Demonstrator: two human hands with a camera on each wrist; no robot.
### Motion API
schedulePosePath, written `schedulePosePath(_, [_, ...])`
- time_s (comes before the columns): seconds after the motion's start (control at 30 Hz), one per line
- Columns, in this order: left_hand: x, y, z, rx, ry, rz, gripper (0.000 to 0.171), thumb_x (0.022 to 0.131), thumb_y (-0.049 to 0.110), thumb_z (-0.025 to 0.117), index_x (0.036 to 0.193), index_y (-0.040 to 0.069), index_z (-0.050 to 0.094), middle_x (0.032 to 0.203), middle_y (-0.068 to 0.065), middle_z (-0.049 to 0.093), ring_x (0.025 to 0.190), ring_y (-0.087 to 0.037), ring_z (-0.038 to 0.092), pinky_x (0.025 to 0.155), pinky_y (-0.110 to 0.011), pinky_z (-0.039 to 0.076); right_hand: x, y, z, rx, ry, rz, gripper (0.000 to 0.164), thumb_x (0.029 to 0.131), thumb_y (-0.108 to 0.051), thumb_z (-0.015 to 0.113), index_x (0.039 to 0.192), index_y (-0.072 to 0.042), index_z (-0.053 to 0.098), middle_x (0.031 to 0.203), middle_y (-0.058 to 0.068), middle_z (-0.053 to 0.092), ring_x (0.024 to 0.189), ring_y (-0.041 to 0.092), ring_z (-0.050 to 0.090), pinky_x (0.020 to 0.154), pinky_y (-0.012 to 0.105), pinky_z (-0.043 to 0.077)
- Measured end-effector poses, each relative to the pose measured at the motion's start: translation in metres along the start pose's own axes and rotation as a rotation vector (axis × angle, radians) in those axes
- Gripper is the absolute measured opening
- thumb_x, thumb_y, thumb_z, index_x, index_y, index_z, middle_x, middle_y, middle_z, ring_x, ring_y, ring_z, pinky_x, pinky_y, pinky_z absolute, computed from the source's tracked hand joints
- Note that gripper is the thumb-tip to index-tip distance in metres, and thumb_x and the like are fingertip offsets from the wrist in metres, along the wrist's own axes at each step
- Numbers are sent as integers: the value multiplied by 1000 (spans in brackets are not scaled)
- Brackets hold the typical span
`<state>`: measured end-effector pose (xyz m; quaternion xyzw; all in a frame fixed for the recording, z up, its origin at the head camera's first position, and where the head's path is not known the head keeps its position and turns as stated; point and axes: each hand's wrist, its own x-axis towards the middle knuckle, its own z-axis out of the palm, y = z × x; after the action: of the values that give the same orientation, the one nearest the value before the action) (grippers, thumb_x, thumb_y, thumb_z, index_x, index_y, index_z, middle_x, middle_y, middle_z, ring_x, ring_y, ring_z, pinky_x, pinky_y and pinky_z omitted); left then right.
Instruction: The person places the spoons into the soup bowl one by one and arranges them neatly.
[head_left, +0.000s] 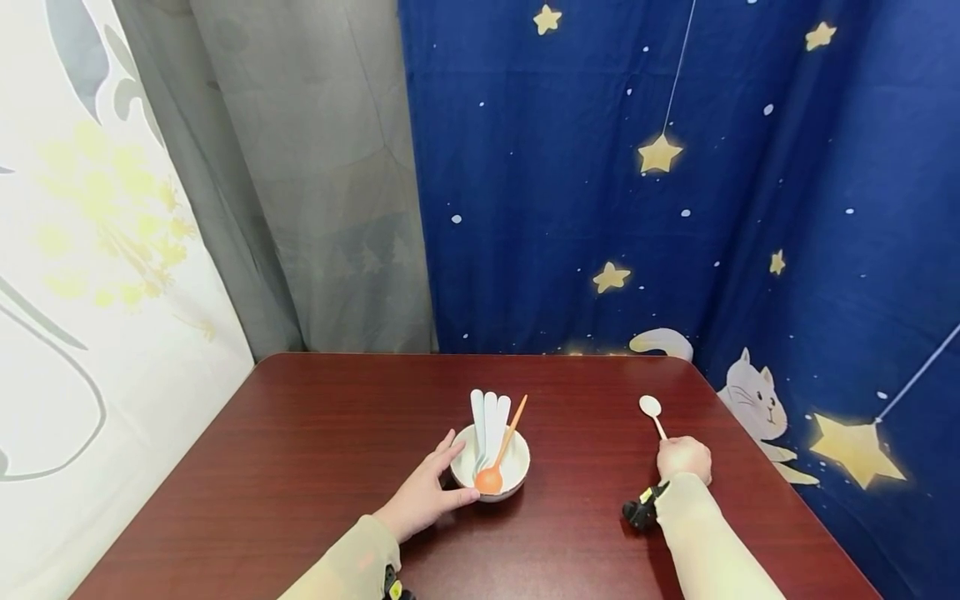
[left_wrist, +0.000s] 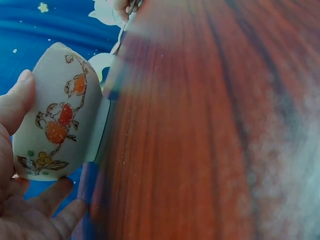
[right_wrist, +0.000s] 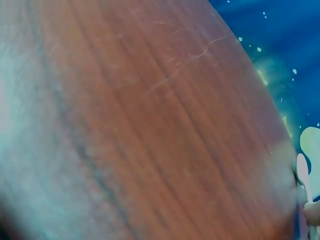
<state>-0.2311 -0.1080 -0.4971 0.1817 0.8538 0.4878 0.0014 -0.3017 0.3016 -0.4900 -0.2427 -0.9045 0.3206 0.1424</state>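
Note:
A white bowl (head_left: 517, 472) stands on the table, its side painted with orange and red birds on a branch, as the left wrist view shows. My left hand (head_left: 429, 496) holds it from the left, thumb and fingers spread around its wall. Inside the bowl lean an orange spoon (head_left: 489, 479) and several pieces of cutlery with white handles (head_left: 491, 421). Off to the right, my right hand (head_left: 684, 459) grips a white spoon (head_left: 650, 406) by its handle, the bowl of the spoon pointing away from me. In the right wrist view only that spoon (right_wrist: 302, 170) and a fingertip show.
The dark red wooden table (head_left: 337, 425) has rounded far corners. Behind it hang a grey curtain (head_left: 330, 208) and a blue curtain with stars (head_left: 540, 192); a white patterned curtain (head_left: 97, 375) is on the left.

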Motion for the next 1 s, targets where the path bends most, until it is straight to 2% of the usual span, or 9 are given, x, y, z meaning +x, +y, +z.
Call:
schedulePosePath(0.17, [0, 0, 0, 1, -4, -4, 90, 77, 44, 79, 147, 4, 38, 158, -18, 16, 143, -35, 18, 109, -51, 27, 3, 2, 0, -16, -8, -102, 24, 86, -13, 57, 96, 3, 72, 98, 27, 67, 94, 48, 58, 80, 53, 46])
schedulePosePath(0.23, [0, 1, 0, 2, -4, -4, 90, 77, 44, 79, 147, 4, 38, 158, -18, 17, 143, -35, 18, 109, -52, 27, 3, 2, 1, -12, -13, -118, 23, 86, -14, 59, 95, 3, 72, 96, 26, 67, 93, 47, 59, 81, 52, 46])
schedulePosePath(0.4, [0, 1, 0, 3, 2, -1, 90, 77, 43, 79, 147, 4, 38, 158, -17, 17, 143, -34, 18, 109, -51, 27, 5, -1, 3, 33, -18, -91, 24, 87, -16, 60, 95, 4, 71, 97, 26, 67, 94, 46, 58, 82, 52, 44])
schedulePosePath(0.53, [-1, 0, 0, 11, 10, 5, 90, 77, 43, 79, 146, 2, 39, 158, -17, 18, 143, -33, 20, 109, -50, 29, 3, -6, 3, 98, 12, -59, 25, 84, -13, 59, 95, 6, 71, 97, 27, 67, 93, 45, 58, 83, 49, 43])
schedulePosePath(0.63, [-1, 1, 0, 22, 13, 6, 91, 76, 44, 79, 146, 1, 39, 158, -17, 19, 143, -32, 20, 109, -49, 28, 1, -10, 3, 236, 17, 16, 26, 81, -8, 58, 97, 9, 69, 81, 24, 67, 75, 36, 59, 68, 41, 46])
schedulePosePath(0.7, [-1, 1, 0, 21, 16, 4, 90, 76, 44, 79, 146, 2, 39, 158, -16, 19, 142, -32, 21, 109, -50, 28, 0, -13, 3, 383, 0, 91, 26, 81, -5, 57, 99, 10, 68, 67, 16, 63, 59, 26, 55, 54, 34, 43])
schedulePosePath(0.8, [-1, 2, 0, 15, 13, 4, 90, 77, 44, 79, 146, 2, 39, 158, -16, 19, 143, -33, 21, 109, -50, 29, -1, -17, 3, 604, -15, 208, 28, 83, -3, 56, 108, 9, 64, 57, 2, 56, 48, 12, 47, 42, 25, 36])
schedulePosePath(0.93, [-2, 2, 1, 8, 9, 5, 90, 77, 43, 79, 146, 1, 38, 158, -16, 18, 143, -33, 20, 108, -49, 31, -2, -23, 3, 781, 49, 285, 32, 84, -1, 57, 115, 5, 60, 61, -6, 58, 52, 4, 52, 46, 17, 39])
schedulePosePath(1.0, [-2, 2, 1, 10, 11, 5, 90, 77, 43, 79, 146, 1, 38, 158, -15, 18, 143, -32, 20, 108, -48, 31, -3, -27, 2, 847, 91, 310, 28, 85, -1, 58, 112, 3, 60, 64, -7, 58, 56, 1, 56, 51, 15, 43])
